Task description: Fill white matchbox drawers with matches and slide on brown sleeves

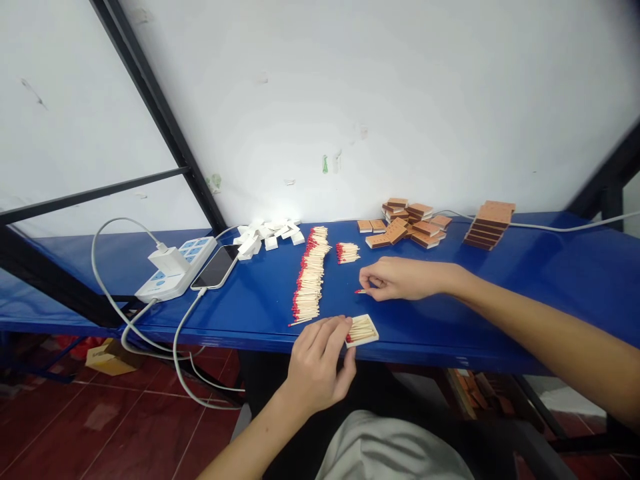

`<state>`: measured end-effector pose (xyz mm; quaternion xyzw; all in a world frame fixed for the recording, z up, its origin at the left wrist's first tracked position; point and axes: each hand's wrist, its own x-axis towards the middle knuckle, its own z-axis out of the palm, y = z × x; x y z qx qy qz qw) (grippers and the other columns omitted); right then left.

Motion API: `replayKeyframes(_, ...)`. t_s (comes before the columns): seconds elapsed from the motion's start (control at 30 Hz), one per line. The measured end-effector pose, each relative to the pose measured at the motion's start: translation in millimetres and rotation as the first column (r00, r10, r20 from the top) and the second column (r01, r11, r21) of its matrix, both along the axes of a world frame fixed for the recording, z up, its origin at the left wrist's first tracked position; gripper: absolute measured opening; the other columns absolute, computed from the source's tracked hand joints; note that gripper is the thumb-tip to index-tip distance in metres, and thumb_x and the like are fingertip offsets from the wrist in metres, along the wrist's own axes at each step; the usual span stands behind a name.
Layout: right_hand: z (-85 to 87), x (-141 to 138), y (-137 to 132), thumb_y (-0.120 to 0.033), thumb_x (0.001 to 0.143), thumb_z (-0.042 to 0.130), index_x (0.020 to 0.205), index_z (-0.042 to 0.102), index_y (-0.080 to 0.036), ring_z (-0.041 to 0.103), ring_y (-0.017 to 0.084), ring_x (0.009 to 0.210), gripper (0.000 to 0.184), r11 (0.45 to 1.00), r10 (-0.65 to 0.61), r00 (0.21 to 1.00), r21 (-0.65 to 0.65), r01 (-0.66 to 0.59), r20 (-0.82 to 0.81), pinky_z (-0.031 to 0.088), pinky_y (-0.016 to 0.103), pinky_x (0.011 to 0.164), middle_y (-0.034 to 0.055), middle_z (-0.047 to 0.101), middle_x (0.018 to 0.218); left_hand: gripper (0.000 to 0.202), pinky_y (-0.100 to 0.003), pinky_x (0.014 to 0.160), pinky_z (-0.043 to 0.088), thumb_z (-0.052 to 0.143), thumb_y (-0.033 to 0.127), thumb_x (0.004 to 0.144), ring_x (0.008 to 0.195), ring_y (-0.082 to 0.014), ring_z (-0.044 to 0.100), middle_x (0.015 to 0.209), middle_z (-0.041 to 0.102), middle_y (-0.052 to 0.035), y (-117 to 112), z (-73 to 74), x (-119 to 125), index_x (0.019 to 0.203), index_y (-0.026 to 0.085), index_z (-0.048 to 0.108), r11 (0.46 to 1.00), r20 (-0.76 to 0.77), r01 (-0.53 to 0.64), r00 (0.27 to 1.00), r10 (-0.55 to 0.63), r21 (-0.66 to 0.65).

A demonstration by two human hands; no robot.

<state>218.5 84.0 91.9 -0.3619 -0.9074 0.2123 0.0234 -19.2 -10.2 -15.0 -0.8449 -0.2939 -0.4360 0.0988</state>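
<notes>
My left hand (320,363) grips the end of a white matchbox tray (373,337) at the table's front edge, with red-tipped matches lying in it. Above and to the right of the tray, my right hand (395,279) pinches one or more matches (361,291), their red heads pointing left; the exact number is hidden by the fingers. A long row of matches (311,280) runs front to back on the blue table, left of my right hand. Behind that hand lies a small group of matches (347,253).
White empty trays (267,235) are heaped at the back. Brown matchboxes (425,228) lie piled at the back right, beside a leaning stack of matchboxes (490,225). At left are a phone (216,268), a power strip (177,270) and looping white cables (176,353).
</notes>
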Motion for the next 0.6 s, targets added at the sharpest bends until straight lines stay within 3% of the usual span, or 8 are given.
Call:
replayKeyframes(0.1, 2.3, -9, -9, -0.034, 0.090, 0.056, 0.082, 0.058, -0.018, 0.038, 0.009, 0.054, 0.017, 0.993, 0.065, 0.995, -0.093, -0.072, -0.081, 0.030, 0.022, 0.054, -0.0048, 0.047, 0.063, 0.045, -0.037, 0.091, 0.054, 0.057, 0.013, 0.087, 0.107, -0.0245, 0.064, 0.117, 0.068, -0.0152, 0, 0.6, 1, 0.132, 0.010, 0.050, 1.000, -0.002, -0.007, 1.000, 0.007, 0.000)
replayKeyframes(0.33, 1.1, -27, -28, -0.018, 0.083, 0.059, 0.085, 0.061, -0.018, 0.038, 0.007, 0.052, 0.003, 0.955, 0.148, 0.976, -0.232, -0.182, -0.156, 0.032, 0.020, 0.053, -0.0081, 0.044, 0.060, 0.040, -0.038, 0.086, 0.054, 0.057, 0.016, 0.088, 0.102, -0.0251, 0.065, 0.113, 0.069, -0.0137, -2, 3.1, 3, 0.127, 0.012, 0.051, 0.999, 0.022, -0.016, 1.000, 0.017, -0.040)
replayKeyframes(0.6, -0.1, -29, -30, -0.018, 0.080, 0.062, 0.083, 0.067, -0.017, 0.041, 0.007, 0.051, 0.006, 0.942, 0.188, 0.972, -0.256, -0.219, -0.139, 0.033, 0.020, 0.052, -0.0074, 0.047, 0.058, 0.033, -0.038, 0.087, 0.054, 0.055, 0.018, 0.090, 0.103, -0.0248, 0.065, 0.114, 0.069, -0.0126, -3, 3.8, 2, 0.123, 0.016, 0.053, 0.997, -0.004, -0.031, 1.000, 0.030, -0.065)
